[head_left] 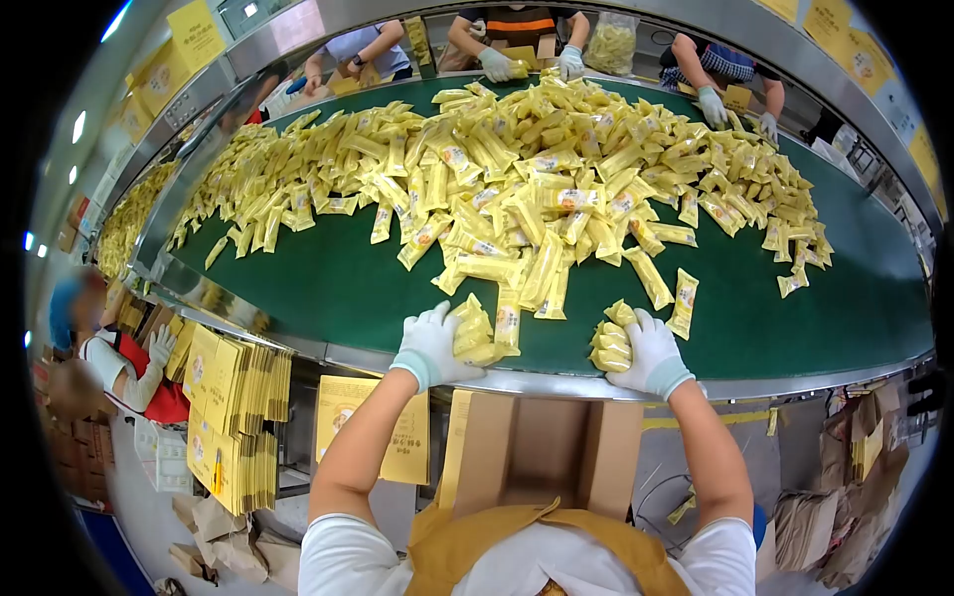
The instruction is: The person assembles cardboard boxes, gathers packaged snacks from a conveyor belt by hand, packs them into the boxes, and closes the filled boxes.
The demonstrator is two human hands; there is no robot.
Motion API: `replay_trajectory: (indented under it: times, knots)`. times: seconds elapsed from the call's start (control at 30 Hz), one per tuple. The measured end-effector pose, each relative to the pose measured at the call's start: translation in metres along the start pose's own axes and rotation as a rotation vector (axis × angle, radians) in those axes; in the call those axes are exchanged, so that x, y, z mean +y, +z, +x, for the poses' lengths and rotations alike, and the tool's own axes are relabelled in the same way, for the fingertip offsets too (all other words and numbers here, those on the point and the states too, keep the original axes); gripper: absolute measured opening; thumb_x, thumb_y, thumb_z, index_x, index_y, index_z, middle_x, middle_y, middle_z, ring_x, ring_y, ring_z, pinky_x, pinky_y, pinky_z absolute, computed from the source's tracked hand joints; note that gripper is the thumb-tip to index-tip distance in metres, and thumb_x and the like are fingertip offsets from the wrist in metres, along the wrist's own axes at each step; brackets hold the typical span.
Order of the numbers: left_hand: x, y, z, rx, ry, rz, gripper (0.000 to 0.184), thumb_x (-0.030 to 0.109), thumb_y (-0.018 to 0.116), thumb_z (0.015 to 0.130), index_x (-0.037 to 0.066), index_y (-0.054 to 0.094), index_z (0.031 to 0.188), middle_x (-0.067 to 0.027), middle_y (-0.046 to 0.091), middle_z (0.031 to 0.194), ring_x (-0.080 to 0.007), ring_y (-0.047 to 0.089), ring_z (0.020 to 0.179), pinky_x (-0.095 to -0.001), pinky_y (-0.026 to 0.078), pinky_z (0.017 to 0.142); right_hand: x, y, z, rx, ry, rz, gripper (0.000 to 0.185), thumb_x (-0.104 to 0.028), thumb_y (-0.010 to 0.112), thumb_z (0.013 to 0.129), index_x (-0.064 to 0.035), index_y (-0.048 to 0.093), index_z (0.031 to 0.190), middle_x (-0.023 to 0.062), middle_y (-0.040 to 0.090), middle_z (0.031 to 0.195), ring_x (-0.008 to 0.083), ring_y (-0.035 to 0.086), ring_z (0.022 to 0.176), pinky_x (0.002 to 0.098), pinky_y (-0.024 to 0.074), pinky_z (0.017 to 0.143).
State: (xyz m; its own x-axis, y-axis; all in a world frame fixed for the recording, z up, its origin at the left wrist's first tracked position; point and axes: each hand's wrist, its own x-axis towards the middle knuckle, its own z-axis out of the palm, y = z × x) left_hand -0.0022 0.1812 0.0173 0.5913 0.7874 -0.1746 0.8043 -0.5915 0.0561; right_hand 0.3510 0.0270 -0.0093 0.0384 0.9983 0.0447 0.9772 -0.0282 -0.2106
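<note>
Both of my hands wear white gloves and rest at the near edge of the green conveyor belt [298,288]. My left hand [435,348] is closed around a bunch of yellow snack packets [475,328]. Another packet [508,323] lies right against that bunch. In my right hand [648,355] is a stack of several yellow packets [612,343], held with their ends toward me. A large heap of the same packets [537,179] spreads over the belt beyond my hands. Below the belt edge, an open cardboard box [552,447] stands in front of my body.
Flattened yellow cartons [224,417] are stacked at the left, near a person in a red apron [164,382]. Across the belt, several people work at the heap, one with gloved hands [497,65]. Brown paper [805,526] and cartons lie at the lower right. A metal rail [596,387] edges the belt.
</note>
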Motion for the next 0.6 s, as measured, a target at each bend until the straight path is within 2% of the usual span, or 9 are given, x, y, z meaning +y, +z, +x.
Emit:
replay_trajectory:
  times: [0.13, 0.23, 0.3, 0.33, 0.43, 0.47, 0.57, 0.6]
  knots:
    - [0.004, -0.003, 0.001, -0.095, 0.036, 0.037, 0.101, 0.07, 0.078, 0.06, 0.006, 0.055, 0.135, -0.0229, 0.049, 0.142, -0.0352, 0.049, 0.131, -0.0461, 0.035, 0.108, -0.003, -0.011, 0.006, -0.129, 0.087, 0.035, 0.077, -0.049, 0.08, 0.061, -0.0022, 0.058, 0.117, 0.0233, 0.049, 0.129, 0.0407, 0.053, 0.113, 0.0465, 0.0434, 0.099]
    - [0.003, -0.022, 0.008, -0.109, -0.008, 0.029, 0.095, 0.065, 0.081, 0.061, 0.007, 0.055, 0.132, -0.0241, 0.051, 0.136, -0.0389, 0.05, 0.128, -0.0462, 0.039, 0.108, 0.002, -0.02, 0.011, 0.04, 0.072, -0.066, 0.076, -0.049, 0.081, 0.062, -0.003, 0.058, 0.117, 0.0222, 0.05, 0.126, 0.0411, 0.052, 0.113, 0.0473, 0.0414, 0.101]
    - [-0.01, 0.006, 0.012, 0.151, -0.036, -0.002, 0.092, 0.063, 0.082, 0.062, 0.006, 0.056, 0.13, -0.0231, 0.052, 0.133, -0.0387, 0.051, 0.125, -0.0447, 0.042, 0.105, 0.009, -0.018, 0.015, -0.004, 0.136, -0.044, 0.079, -0.052, 0.081, 0.063, -0.0052, 0.058, 0.122, 0.0226, 0.05, 0.128, 0.0415, 0.052, 0.114, 0.0489, 0.0396, 0.102]
    - [-0.01, 0.01, 0.015, 0.112, -0.067, -0.018, 0.104, 0.063, 0.081, 0.063, 0.007, 0.046, 0.143, -0.0218, 0.052, 0.132, -0.0377, 0.052, 0.123, -0.0448, 0.043, 0.103, 0.011, -0.01, 0.013, -0.057, 0.139, -0.073, 0.082, -0.055, 0.079, 0.064, -0.0056, 0.056, 0.126, 0.0237, 0.048, 0.132, 0.0421, 0.053, 0.116, 0.0493, 0.0407, 0.102]
    - [0.006, 0.005, 0.015, 0.018, -0.187, 0.022, 0.12, 0.063, 0.08, 0.064, 0.009, 0.027, 0.157, -0.0205, 0.053, 0.131, -0.0362, 0.053, 0.121, -0.044, 0.043, 0.102, 0.013, 0.002, 0.011, -0.101, 0.153, -0.111, 0.092, -0.061, 0.076, 0.067, -0.0089, 0.049, 0.138, 0.0257, 0.045, 0.139, 0.0426, 0.053, 0.118, 0.0502, 0.0414, 0.103]
    - [0.005, 0.011, 0.018, 0.01, -0.194, 0.052, 0.132, 0.064, 0.08, 0.064, 0.006, 0.011, 0.161, -0.019, 0.053, 0.131, -0.0347, 0.054, 0.121, -0.0439, 0.043, 0.101, 0.012, 0.004, 0.01, -0.091, 0.152, -0.1, 0.093, -0.061, 0.076, 0.067, -0.0092, 0.049, 0.139, 0.0256, 0.045, 0.139, 0.0427, 0.053, 0.118, 0.0502, 0.0413, 0.103]
    - [0.006, 0.013, 0.016, 0.012, -0.234, 0.013, 0.131, 0.064, 0.08, 0.064, 0.0, 0.016, 0.159, -0.0179, 0.053, 0.13, -0.0344, 0.054, 0.12, -0.044, 0.043, 0.101, 0.008, 0.002, 0.006, -0.063, 0.147, -0.097, 0.102, -0.055, 0.078, 0.067, -0.0107, 0.038, 0.149, 0.0243, 0.048, 0.135, 0.0417, 0.055, 0.115, 0.0489, 0.0437, 0.1]
    - [0.007, 0.013, 0.015, 0.018, -0.24, 0.015, 0.131, 0.063, 0.08, 0.064, -0.005, 0.017, 0.156, -0.0177, 0.054, 0.131, -0.0336, 0.054, 0.121, -0.0442, 0.042, 0.102, 0.006, 0.0, 0.005, -0.055, 0.158, -0.07, 0.103, -0.053, 0.079, 0.067, -0.0107, 0.036, 0.151, 0.0239, 0.049, 0.134, 0.0414, 0.056, 0.114, 0.0487, 0.0443, 0.099]
